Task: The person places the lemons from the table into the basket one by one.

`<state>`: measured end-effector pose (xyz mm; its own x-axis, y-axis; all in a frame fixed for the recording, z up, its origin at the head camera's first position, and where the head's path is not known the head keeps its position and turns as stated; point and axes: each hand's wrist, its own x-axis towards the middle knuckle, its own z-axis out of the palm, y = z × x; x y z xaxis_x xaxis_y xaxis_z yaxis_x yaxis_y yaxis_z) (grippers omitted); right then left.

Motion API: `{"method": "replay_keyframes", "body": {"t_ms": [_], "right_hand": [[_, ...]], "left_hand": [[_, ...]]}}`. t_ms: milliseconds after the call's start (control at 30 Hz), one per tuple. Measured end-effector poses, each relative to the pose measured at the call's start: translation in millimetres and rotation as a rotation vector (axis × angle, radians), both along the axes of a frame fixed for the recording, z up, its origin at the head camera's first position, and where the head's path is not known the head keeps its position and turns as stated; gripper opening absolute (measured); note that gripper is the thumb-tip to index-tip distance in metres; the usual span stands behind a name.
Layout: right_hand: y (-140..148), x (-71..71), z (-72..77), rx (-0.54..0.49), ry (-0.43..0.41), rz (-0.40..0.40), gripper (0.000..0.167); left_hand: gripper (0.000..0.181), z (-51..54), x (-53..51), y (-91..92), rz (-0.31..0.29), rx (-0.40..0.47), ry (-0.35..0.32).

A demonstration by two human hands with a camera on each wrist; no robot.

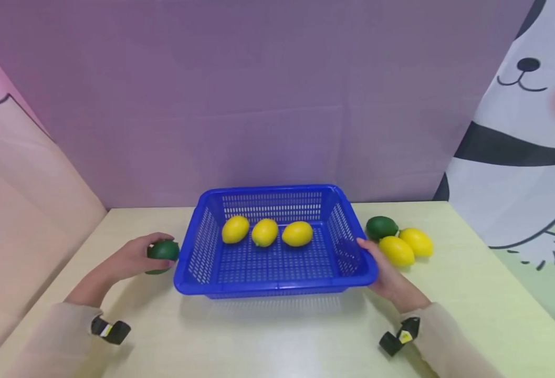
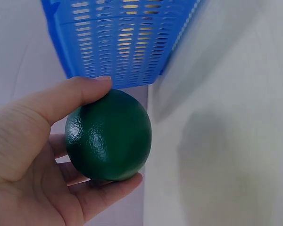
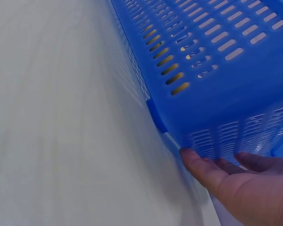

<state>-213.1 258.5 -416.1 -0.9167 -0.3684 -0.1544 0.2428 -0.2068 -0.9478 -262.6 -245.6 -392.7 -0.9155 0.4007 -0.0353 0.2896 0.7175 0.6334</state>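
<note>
My left hand grips a dark green lime just left of the blue plastic basket. Thumb and fingers curl round the fruit from opposite sides, and its shadow falls on the table apart from it. At the basket's right side, my right hand holds the rim near the front corner, thumb on top. The right wrist view shows that hand's fingers against the perforated outer wall. Inside the basket three yellow lemons lie in a row: a left one, a middle one and a right one.
On the pale table, right of the basket, another green lime lies against two lemons, a nearer one and a farther one. A purple cloth backdrop rises behind the table, with a panda print at the right.
</note>
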Motion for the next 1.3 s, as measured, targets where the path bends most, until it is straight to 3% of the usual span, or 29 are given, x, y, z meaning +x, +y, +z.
{"method": "replay_keyframes", "body": {"t_ms": [167,400,767,967,1300], "right_hand": [[0,0.7,-2.2,-0.052,0.012,0.01,0.073],[0,1.4,-2.0,-0.021,0.005,0.02,0.075],[3,-1.0,-2.8,-0.055,0.008,0.021,0.07],[3,-0.1,-3.1,-0.05,0.012,0.034,0.069],[1,-1.3,-1.2,-0.048,0.028,0.037,0.069]], "left_hand": [[0.06,13.9,-2.3,0.2,0.0,-0.016,0.019],[0.058,31.9,-5.0,2.2,-0.011,-0.021,0.076],[0.055,64.4,-6.6,20.1,-0.034,-0.032,0.139],[0.057,72.7,-6.7,34.5,-0.021,-0.022,0.097],[0.057,84.2,-9.7,56.5,-0.056,-0.009,0.105]]}}
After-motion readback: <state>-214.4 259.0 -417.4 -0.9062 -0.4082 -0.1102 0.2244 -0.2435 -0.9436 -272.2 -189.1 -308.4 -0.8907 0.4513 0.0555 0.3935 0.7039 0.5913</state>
